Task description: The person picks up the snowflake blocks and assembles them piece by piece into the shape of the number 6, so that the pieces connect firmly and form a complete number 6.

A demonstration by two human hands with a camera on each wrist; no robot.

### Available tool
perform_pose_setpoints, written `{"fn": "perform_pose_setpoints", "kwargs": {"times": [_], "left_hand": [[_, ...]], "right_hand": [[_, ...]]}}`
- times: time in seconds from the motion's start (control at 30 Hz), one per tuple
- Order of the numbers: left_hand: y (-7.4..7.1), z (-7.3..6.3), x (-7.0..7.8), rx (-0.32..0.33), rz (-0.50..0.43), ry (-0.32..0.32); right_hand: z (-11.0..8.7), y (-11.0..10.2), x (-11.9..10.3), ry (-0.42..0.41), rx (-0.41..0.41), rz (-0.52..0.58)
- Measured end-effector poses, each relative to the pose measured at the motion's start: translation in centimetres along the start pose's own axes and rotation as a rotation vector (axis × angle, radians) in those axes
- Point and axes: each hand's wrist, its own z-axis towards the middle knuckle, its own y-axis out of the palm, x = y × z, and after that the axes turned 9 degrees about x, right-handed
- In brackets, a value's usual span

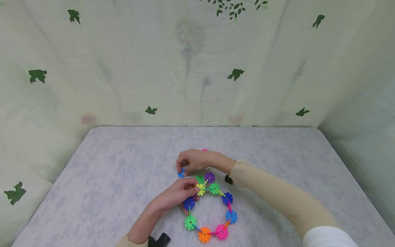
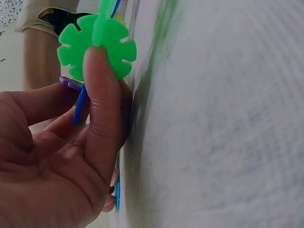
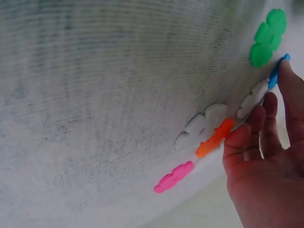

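Note:
A ring of joined, slotted plastic flower discs lies in front of me, its discs yellow, green, blue, purple, pink and orange, such as the orange disc (image 1: 204, 235). My left hand (image 1: 176, 193) grips this chain at its upper left, fingers at the yellow disc (image 1: 201, 189). In the left wrist view, a finger overlaps a green disc (image 2: 121, 47) of the chain. Beyond the ring, my right hand (image 1: 195, 161) pinches a light blue disc (image 1: 181, 173) between thumb and fingers, close over the table. The right wrist view shows that blue disc (image 3: 274, 76) edge-on.
Loose discs lie near my right hand: a green disc (image 3: 268, 38), an orange disc (image 3: 215, 137), a pink disc (image 3: 174, 177) and white ones, including a white disc (image 3: 202, 126). The grey table (image 1: 123, 154) ends at a patterned curtain (image 1: 123, 68).

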Motion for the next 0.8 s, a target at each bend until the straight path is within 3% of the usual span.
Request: {"fn": "perform_pose_setpoints", "kwargs": {"times": [0.27,0.53,0.67,0.8], "left_hand": [[0.0,0.0,0.2,0.003,0.021,0.010],[0.1,-0.1,0.5,0.002,0.019,-0.007],[0.2,-0.1,0.6,0.014,0.021,0.000],[0.3,0.0,0.5,0.016,0.024,0.018]], "right_hand": [[-0.9,-0.2,-0.1,0.011,0.002,-0.032],[-1.6,-0.4,0.0,-0.082,-0.001,-0.051],[-1.9,-0.5,-0.3,-0.053,-0.007,-0.005],[-2.8,-0.8,-0.3,0.003,0.062,0.046]]}}
